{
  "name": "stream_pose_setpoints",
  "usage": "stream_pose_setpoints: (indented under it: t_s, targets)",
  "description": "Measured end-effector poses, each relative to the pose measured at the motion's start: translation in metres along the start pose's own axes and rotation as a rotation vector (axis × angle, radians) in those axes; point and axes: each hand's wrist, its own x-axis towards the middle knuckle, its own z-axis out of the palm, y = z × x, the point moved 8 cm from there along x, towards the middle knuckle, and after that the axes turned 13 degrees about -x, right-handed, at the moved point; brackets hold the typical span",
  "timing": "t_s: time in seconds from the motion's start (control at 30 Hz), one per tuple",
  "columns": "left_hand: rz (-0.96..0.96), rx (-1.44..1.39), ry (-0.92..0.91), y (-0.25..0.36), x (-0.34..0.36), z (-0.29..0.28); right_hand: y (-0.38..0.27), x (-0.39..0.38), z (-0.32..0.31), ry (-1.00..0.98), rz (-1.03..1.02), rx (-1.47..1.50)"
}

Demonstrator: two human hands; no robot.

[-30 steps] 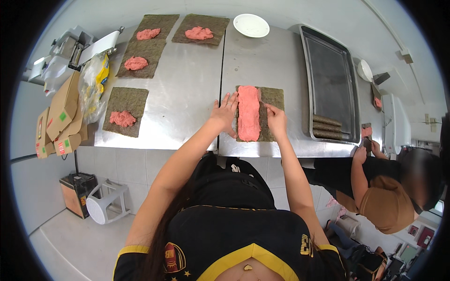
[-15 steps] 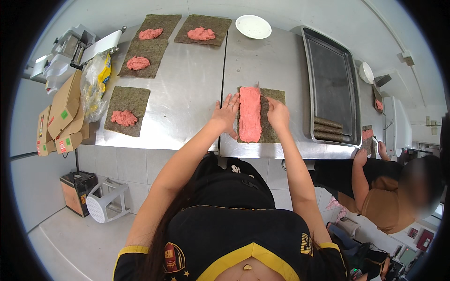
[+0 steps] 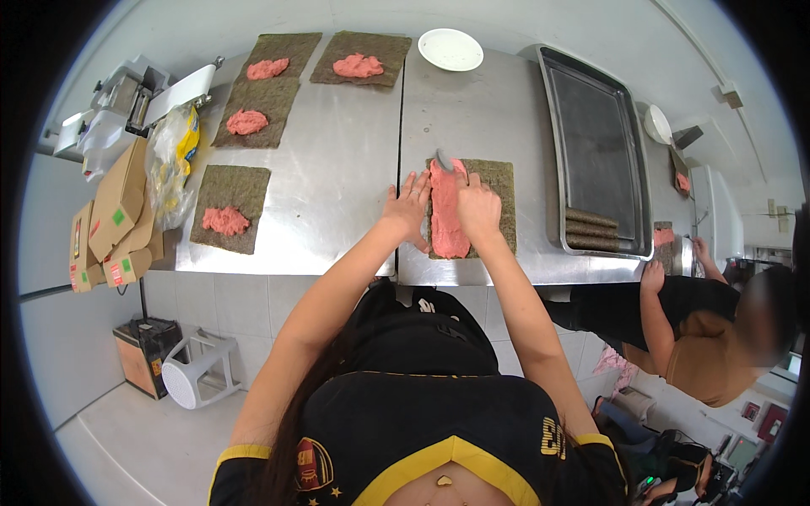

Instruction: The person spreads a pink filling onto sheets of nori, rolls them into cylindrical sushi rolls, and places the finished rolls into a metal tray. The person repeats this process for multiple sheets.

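Observation:
In front of me a dark green seaweed sheet (image 3: 498,211) lies on the steel table, with a long strip of pink meat paste (image 3: 447,223) along its left side. My left hand (image 3: 408,209) rests flat at the sheet's left edge, fingers stretched out and slightly apart. Closed around the handle of a metal knife (image 3: 443,160), my right hand (image 3: 477,207) is over the paste. The blade touches the strip's far end, and the handle is hidden by my fingers.
To the left, seaweed sheets (image 3: 232,181) carry lumps of pink paste (image 3: 225,221). A white plate (image 3: 450,50) stands at the back. On the right, a dark metal tray (image 3: 591,126) holds seaweed rolls (image 3: 591,229). Beyond it a co-worker (image 3: 696,354) handles another sheet. Cardboard boxes (image 3: 116,202) stand far left.
My right hand has moved left from beside the paste to over it, and the knife blade has turned from upright edge to lying across the strip's far end. My left hand stays put.

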Motion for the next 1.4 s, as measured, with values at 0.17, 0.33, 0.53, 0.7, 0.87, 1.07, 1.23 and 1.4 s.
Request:
stream_pose_setpoints:
  t_s: [0.17,0.33,0.53,0.7,0.87,1.07,1.23,1.4]
  targets:
    - [-0.004,-0.003,-0.005,-0.001,0.001,0.001,0.009,0.001,-0.026,-0.009,0.070,0.229]
    - [-0.001,-0.007,-0.010,0.001,-0.001,-0.001,0.028,-0.004,-0.015,-0.011,0.143,0.163]
    - [-0.020,0.011,-0.025,-0.001,0.001,0.001,-0.008,-0.010,-0.008,-0.047,0.009,0.165]
    - [-0.006,0.014,-0.017,-0.001,0.000,0.000,0.007,-0.009,-0.028,-0.045,0.124,0.180]
    - [-0.001,0.009,-0.013,0.002,0.003,0.001,0.002,-0.014,-0.002,-0.109,0.180,0.119]
    - [-0.004,0.004,-0.004,-0.001,0.000,0.000,0.016,-0.020,-0.023,-0.072,0.212,0.318]
    - [0.003,-0.003,0.000,0.000,0.001,0.001,0.022,-0.037,-0.007,-0.092,0.267,0.163]
    - [-0.002,-0.005,0.003,0.000,0.002,0.001,0.003,-0.038,-0.004,-0.106,0.219,0.258]
